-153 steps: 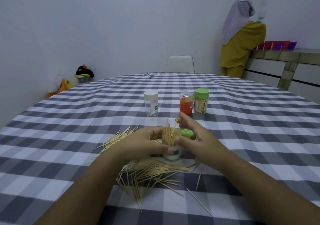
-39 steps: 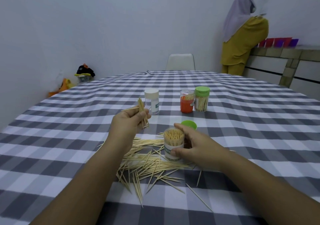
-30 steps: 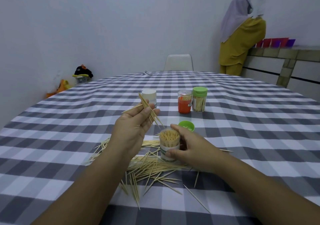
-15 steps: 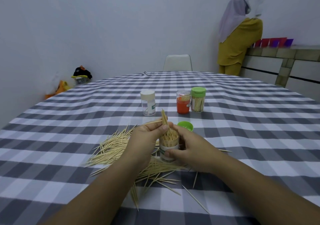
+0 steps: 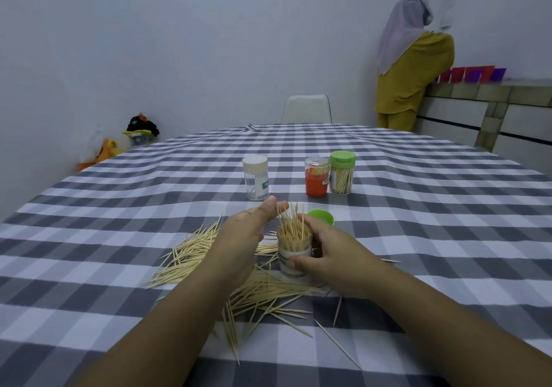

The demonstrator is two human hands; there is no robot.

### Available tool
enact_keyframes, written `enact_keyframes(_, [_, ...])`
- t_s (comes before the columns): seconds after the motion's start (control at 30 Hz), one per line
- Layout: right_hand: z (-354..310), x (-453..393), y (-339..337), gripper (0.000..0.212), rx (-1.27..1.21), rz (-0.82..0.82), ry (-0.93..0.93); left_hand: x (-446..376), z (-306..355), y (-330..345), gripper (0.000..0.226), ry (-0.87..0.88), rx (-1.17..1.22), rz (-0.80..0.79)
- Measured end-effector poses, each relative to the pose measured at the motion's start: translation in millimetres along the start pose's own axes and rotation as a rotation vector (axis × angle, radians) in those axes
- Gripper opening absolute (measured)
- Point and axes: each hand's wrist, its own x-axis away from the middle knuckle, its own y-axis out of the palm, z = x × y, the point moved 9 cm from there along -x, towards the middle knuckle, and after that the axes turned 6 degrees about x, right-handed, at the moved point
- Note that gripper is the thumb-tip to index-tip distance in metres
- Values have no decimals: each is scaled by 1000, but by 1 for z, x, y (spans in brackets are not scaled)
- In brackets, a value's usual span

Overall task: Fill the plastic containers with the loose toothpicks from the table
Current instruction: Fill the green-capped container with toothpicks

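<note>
Right hand (image 5: 328, 255) fingers curled around open container (image 5: 294, 256), upright, packed. Left hand (image 5: 242, 237) beside rim, fingers straight, apart. Loose toothpicks (image 5: 191, 252) on table (image 5: 448, 237).

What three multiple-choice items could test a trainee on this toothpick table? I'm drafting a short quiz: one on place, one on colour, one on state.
1. Where does the loose green lid lie?
A. just behind the open container
B. on the white chair
C. on the white-lidded jar

2. What colour is the lid of the jar right of the orange container?
A. red
B. green
C. blue

3. What does the right hand do?
A. lies flat
B. grips the open container
C. holds a lid

A: it sits past the rim. B: green cap. B: fingers wrap it.
</note>
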Motion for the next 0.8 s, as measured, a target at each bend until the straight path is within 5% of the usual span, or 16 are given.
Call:
enact_keyframes(0.3, [3, -4, 3, 66, -38, -10, 6, 5, 5, 12, 34, 61, -112, -92])
enact_keyframes(0.47, [8, -5, 7, 87, -172, -18, 23, 8, 10, 17, 29, 106, -123, -127])
enact_keyframes(0.8, [12, -8, 11, 103, -143, -37, 36, 8, 11, 11, 32, 91, -113, -55])
